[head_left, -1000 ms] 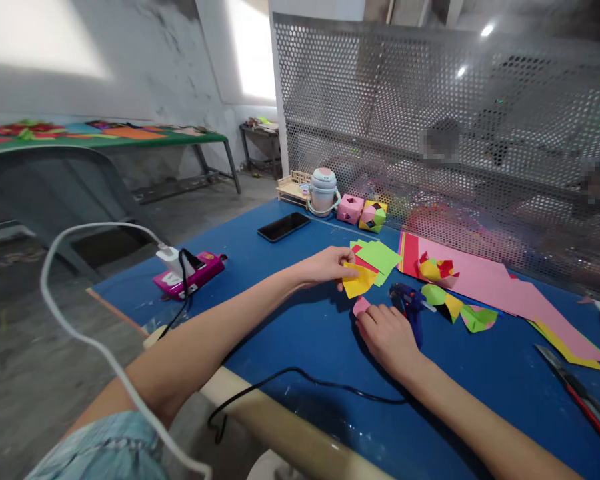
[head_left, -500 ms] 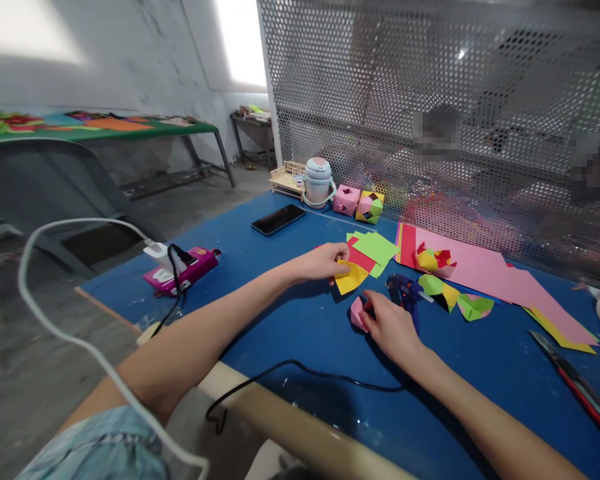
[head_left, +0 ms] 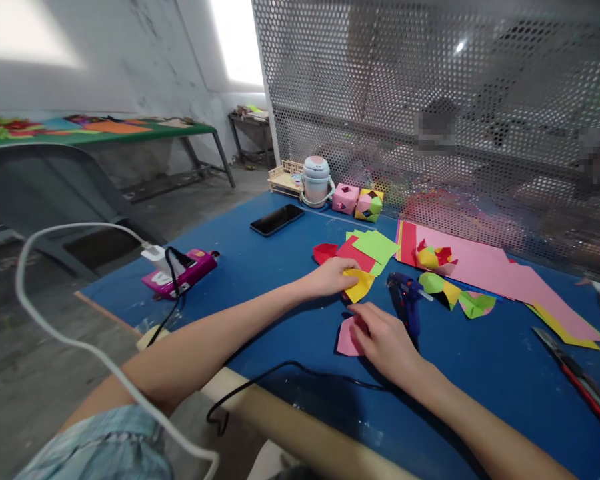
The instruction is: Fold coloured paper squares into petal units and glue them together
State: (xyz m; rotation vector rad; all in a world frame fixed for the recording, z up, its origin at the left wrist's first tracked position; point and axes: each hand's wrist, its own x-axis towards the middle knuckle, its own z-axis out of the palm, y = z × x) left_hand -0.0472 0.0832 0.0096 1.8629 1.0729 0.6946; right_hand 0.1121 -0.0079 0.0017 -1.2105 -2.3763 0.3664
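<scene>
My left hand pinches a yellow folded paper piece between thumb and fingers, just in front of the paper squares. Lower and to the right, my right hand has its curled fingers on a pink folded paper piece close to the blue tabletop; its right part is hidden by them. A red folded paper piece lies beyond my left wrist. Red paper and several green squares overlap behind the yellow piece. A blue glue gun lies right beside my right hand.
Joined paper pieces, a paper ring and pink sheets lie to the right, with a utility knife nearer. A phone, jug and two paper balls stand behind. A black cord crosses the front.
My right hand has moved a little nearer and left with the pink piece, which now shows flatter. My left hand has shifted slightly right with the yellow piece, uncovering the red folded piece.
</scene>
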